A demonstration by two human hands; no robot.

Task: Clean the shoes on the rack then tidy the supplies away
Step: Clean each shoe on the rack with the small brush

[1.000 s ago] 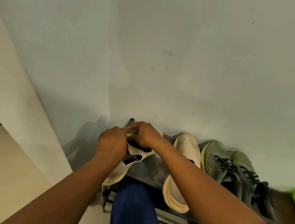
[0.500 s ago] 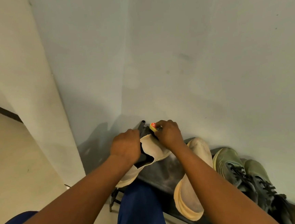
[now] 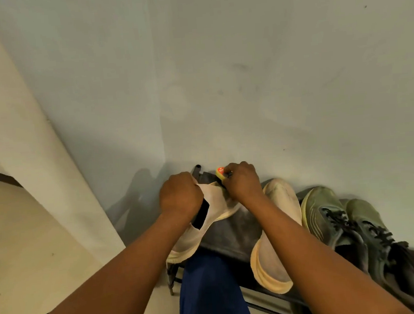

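Both hands work at the far left end of a dark shoe rack (image 3: 235,232) that stands against a pale wall (image 3: 218,68); the left hand (image 3: 180,196) grips the upper edge of a white shoe (image 3: 206,219), its fingers curled round the opening so that the knuckles face the camera; this shoe lies tilted, its toe reaching up toward the wall and its heel hanging over the rack's front left corner, a dark gap of the opening showing just below the hand. The right hand (image 3: 242,182) is clenched round a small yellow brush (image 3: 220,173) with a red mark on its end — only that end peeps out past the knuckles, and whether its bristles touch the shoe cannot be told; the hand sits right at the toe of the held shoe.

Just beside the right forearm lies the second white shoe (image 3: 278,238), toe toward the wall, its yellowish sole rim facing outward at the heel; to its right a pair of green shoes (image 3: 344,222) with black laces rests on the same rack, side by side and touching. A leg in blue trousers (image 3: 210,294) shows between the two forearms, in front of the rack; a dark tube end (image 3: 198,169) of the rack frame sticks up behind the left hand — close to the wall's corner.
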